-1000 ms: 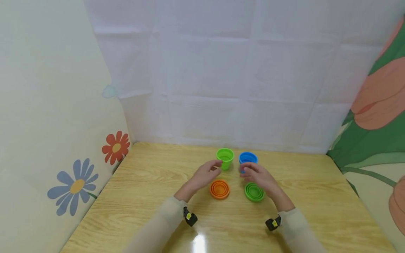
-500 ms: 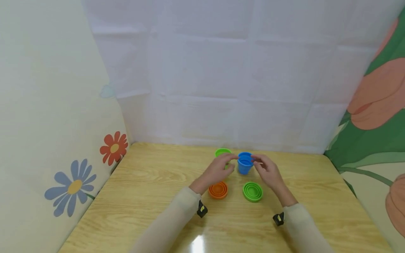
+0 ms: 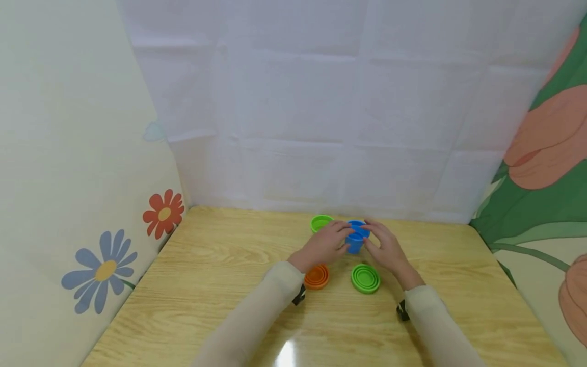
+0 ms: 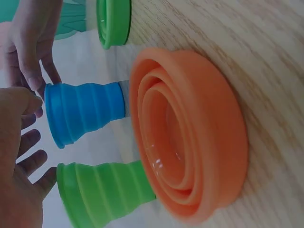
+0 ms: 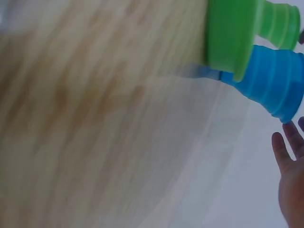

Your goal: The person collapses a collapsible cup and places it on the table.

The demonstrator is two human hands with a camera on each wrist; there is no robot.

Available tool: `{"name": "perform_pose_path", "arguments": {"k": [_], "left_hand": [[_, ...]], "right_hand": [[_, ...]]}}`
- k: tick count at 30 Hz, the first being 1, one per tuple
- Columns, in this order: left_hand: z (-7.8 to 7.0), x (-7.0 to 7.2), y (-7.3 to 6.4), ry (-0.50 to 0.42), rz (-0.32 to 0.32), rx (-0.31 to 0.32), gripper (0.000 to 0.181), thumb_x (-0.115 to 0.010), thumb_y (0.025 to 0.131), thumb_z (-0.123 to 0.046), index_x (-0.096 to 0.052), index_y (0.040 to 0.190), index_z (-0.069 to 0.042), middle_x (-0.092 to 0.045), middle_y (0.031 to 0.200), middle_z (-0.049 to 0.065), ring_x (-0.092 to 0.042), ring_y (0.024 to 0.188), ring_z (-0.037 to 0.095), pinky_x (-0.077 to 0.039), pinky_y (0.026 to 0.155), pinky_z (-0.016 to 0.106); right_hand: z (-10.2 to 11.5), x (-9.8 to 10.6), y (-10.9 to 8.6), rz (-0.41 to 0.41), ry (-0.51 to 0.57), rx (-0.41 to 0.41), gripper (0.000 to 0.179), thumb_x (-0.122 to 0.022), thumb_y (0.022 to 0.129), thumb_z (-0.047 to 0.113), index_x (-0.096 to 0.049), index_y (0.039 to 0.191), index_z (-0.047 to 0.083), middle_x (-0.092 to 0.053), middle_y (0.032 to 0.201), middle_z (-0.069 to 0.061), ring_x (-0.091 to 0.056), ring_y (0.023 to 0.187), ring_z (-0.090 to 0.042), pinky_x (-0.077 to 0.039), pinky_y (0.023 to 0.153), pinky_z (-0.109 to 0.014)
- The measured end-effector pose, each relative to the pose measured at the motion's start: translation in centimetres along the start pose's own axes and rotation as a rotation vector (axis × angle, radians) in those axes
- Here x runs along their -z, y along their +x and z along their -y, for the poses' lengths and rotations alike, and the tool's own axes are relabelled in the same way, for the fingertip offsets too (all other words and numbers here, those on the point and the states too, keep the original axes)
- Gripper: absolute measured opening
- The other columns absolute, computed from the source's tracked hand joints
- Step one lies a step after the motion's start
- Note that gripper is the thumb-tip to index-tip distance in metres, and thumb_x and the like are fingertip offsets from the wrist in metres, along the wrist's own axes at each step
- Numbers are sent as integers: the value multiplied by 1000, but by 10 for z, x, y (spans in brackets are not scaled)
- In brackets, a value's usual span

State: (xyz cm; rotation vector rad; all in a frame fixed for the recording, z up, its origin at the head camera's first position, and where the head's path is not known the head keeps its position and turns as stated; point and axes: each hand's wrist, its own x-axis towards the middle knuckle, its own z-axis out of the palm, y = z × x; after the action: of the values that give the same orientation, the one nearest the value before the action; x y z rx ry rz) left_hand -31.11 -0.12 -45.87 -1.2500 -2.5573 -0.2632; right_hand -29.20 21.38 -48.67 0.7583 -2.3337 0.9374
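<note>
A blue collapsible cup (image 3: pixel 354 246) stands extended and upright on the table, with both hands about its rim. My left hand (image 3: pixel 323 244) reaches in from the left, fingers loosely bent over the near rim; in the left wrist view its fingers are spread and not wrapped round the cup (image 4: pixel 85 114). From the other side comes my right hand (image 3: pixel 389 250). In the right wrist view, its straight fingertips meet or nearly meet the blue rim. Partly hidden behind my left hand is an extended light green cup (image 3: pixel 320 224).
Closer to me lie two flattened collapsible cups, one orange (image 3: pixel 316 278) and one green (image 3: pixel 365 279), below the forearms. A white cloth (image 3: pixel 293 112) hangs behind the wooden table (image 3: pixel 220 255). Flower-patterned panels flank both sides.
Both hands have moved in toward the blue cup, the left one going right past the light green cup and now covering part of it. The cups appear to stay in place.
</note>
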Motion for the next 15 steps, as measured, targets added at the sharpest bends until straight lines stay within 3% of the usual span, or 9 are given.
{"name": "perform_pose_path", "arguments": {"k": [6, 15], "left_hand": [[0, -5, 6, 96, 46, -5, 46, -56, 92, -26, -48, 134, -10, -47, 137, 7, -42, 127, 22, -34, 108, 33], [-4, -9, 13, 194, 105, -22, 39, -52, 95, -24, -51, 131, -8, -49, 136, 7, -43, 128, 24, -31, 110, 34]], "right_hand": [[-7, -1, 2, -1, -36, 45, 33, -69, 81, 5, -63, 113, 1, -52, 128, -25, -49, 118, -39, -43, 93, -55], [-10, 2, 4, 102, -26, 29, 28, -72, 79, 7, -66, 105, -1, -55, 126, -23, -53, 115, -39, -44, 95, -52]]}}
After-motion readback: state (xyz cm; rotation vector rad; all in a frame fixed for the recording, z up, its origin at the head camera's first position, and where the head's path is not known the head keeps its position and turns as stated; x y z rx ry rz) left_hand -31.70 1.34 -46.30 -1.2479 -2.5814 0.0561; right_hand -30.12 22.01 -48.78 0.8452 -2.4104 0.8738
